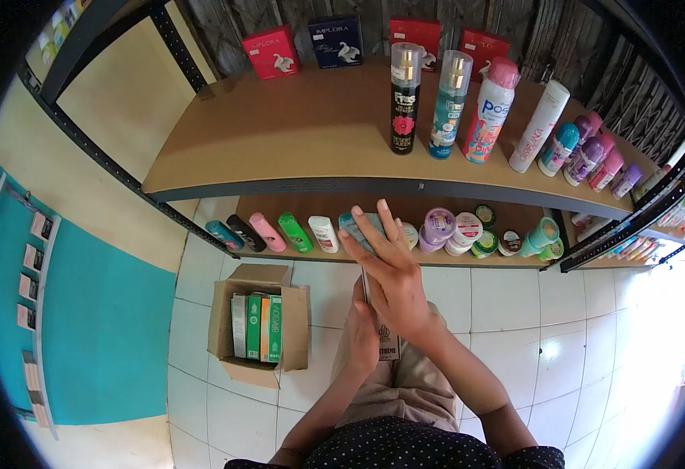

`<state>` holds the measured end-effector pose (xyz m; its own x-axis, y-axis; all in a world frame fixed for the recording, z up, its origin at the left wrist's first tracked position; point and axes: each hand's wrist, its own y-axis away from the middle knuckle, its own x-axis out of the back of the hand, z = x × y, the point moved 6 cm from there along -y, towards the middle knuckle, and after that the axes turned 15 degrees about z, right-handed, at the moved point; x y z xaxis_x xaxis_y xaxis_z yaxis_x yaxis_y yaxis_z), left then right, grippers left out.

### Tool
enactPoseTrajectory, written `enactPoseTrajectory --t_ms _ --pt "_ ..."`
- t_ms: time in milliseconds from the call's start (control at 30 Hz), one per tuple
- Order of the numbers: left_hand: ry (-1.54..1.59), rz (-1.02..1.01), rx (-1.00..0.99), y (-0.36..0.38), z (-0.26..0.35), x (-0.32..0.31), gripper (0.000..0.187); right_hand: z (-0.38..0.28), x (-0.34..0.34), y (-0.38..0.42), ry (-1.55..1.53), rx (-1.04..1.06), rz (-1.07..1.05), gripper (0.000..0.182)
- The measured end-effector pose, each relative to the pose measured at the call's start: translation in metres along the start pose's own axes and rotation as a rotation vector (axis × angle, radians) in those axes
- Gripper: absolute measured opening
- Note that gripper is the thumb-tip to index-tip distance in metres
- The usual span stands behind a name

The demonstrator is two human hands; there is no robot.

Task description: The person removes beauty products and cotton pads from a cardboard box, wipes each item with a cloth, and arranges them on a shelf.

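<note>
The open cardboard carton (pixel 298 336) on the tiled floor (pixel 507 301) is the landmark; it holds upright packets (pixel 254 328) in green, orange and pale colours. To the right of the carton, above the person's lap (pixel 393 397), are both hands, with the dark box marked "EXTREME" (pixel 389 344) between them.

The left hand (pixel 364 338) holds the box at its left side, thumb pointing up along the edge, its other fingers mostly hidden. The right hand (pixel 393 285) is open wide, its fingers spread and reaching forward, and covers much of the box; the lettered end shows below its palm. A grey-blue item (pixel 362 227) shows under the right fingertips; whether they touch it cannot be told.

Beyond the carton runs the lower shelf (pixel 436 260). Just past the carton, it carries a row of bottles, among them a pink bottle (pixel 267 232), a green bottle (pixel 295 233) and a white bottle (pixel 324 234). Farther right of the carton on that shelf are round tubs (pixel 468 229). Above and beyond the carton, the upper shelf (pixel 280 141) bears boxes marked "IMPLORA" (pixel 335 43), tall spray bottles (pixel 448 105) and small roll-on bottles (pixel 585 160). Left of the carton is a teal panel (pixel 108 320).
</note>
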<state>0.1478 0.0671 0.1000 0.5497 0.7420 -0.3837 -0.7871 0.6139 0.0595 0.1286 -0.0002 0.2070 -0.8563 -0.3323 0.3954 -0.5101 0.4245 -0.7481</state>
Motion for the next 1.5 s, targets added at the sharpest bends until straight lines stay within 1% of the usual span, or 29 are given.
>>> enactPoseTrajectory --t_ms 33,100,133,167,200,233,300,333,400,433,467,500,567,633,700,733,767,833,900,933,1067,1133,1233,1433,1500 --pt "-0.002 -0.004 -0.002 0.001 0.004 -0.003 0.058 0.003 0.0 -0.002 -0.103 -0.009 0.023 0.043" --pt "-0.046 0.131 -0.005 -0.001 0.012 -0.002 0.054 0.0 0.001 0.008 -0.155 -0.036 0.022 0.043" --pt "-0.046 0.131 -0.008 -0.004 0.008 0.001 0.054 -0.001 0.002 0.016 -0.206 -0.069 0.015 0.043" --pt "-0.079 0.112 -0.053 -0.008 0.003 0.005 0.056 -0.002 0.003 0.024 -0.205 -0.069 0.015 0.043" --pt "-0.111 0.091 -0.095 -0.009 0.001 0.009 0.058 -0.001 0.003 0.034 -0.267 -0.103 0.016 0.042" --pt "-0.111 0.087 -0.093 -0.008 0.001 0.011 0.058 0.0 0.003 0.043 -0.327 -0.137 0.019 0.042" --pt "-0.386 0.045 -0.25 -0.005 0.008 0.011 0.051 0.001 0.004 0.054 -0.342 -0.161 0.061 0.041" --pt "-0.387 0.039 -0.251 -0.005 0.009 0.009 0.051 0.001 0.007 0.057 -0.346 -0.162 0.103 0.041" --pt "-0.114 0.196 -0.021 -0.011 0.003 0.016 0.053 0.0 0.013 0.062 -0.352 -0.156 0.148 0.04" --pt "-0.115 0.194 -0.028 -0.018 0.008 0.016 0.053 0.004 0.018 0.065 -0.44 -0.297 0.18 0.04" --pt "-0.044 0.219 0.042 -0.031 0.012 0.021 0.054 0.009 0.023 0.068 -0.53 -0.438 0.211 0.04" --pt "0.027 0.243 0.112 -0.046 0.019 0.026 0.055 0.007 0.029 0.067 -0.535 -0.431 0.215 0.04" --pt "0.089 0.092 -0.096 -0.084 0.07 0.013 0.049 0.026 0.037 0.082 -0.683 -0.889 0.361 0.04" --pt "0.028 0.0 -0.299 -0.131 0.116 -0.007 0.048 0.03 0.047 0.091 -0.649 -0.872 0.371 0.039" --pt "0.032 -0.059 -0.442 -0.167 0.147 -0.033 0.047 0.03 0.054 0.096 -0.585 -0.89 0.311 0.038" --pt "0.006 -0.095 -0.506 -0.188 0.152 -0.041 0.043 0.029 0.057 0.097 -0.59 -0.876 0.314 0.038" --pt "-0.02 -0.132 -0.57 -0.207 0.152 -0.045 0.039 0.029 0.058 0.099 -0.565 -0.905 0.297 0.038" --pt "-0.004 -0.165 -0.571 -0.223 0.147 -0.052 0.035 0.03 0.061 0.103 -0.542 -0.922 0.289 0.038" --pt "-0.064 -0.133 -0.519 -0.236 0.135 -0.054 0.034 0.033 0.064 0.107 -0.54 -0.937 0.309 0.037" --pt "-0.058 -0.175 -0.508 -0.235 0.133 -0.058 0.035 0.034 0.065 0.107 -0.539 -0.931 0.318 0.037" --pt "-0.029 -0.198 -0.514 -0.232 0.128 -0.061 0.036 0.039 0.064 0.111 -0.542 -0.957 0.325 0.036" --pt "-0.057 -0.24 -0.543 -0.23 0.129 -0.062 0.037 0.039 0.062 0.111 -0.542 -0.963 0.311 0.036" --pt "-0.106 -0.251 -0.583 -0.231 0.131 -0.058 0.038 0.037 0.062 0.11 -0.559 -0.966 0.313 0.035" --pt "-0.108 -0.22 -0.552 -0.232 0.132 -0.053 0.041 0.039 0.064 0.113 -0.561 -0.98 0.322 0.035" --pt "-0.141 -0.224 -0.565 -0.234 0.134 -0.051 0.041 0.039 0.065 0.112 -0.519 -0.973 0.314 0.036"
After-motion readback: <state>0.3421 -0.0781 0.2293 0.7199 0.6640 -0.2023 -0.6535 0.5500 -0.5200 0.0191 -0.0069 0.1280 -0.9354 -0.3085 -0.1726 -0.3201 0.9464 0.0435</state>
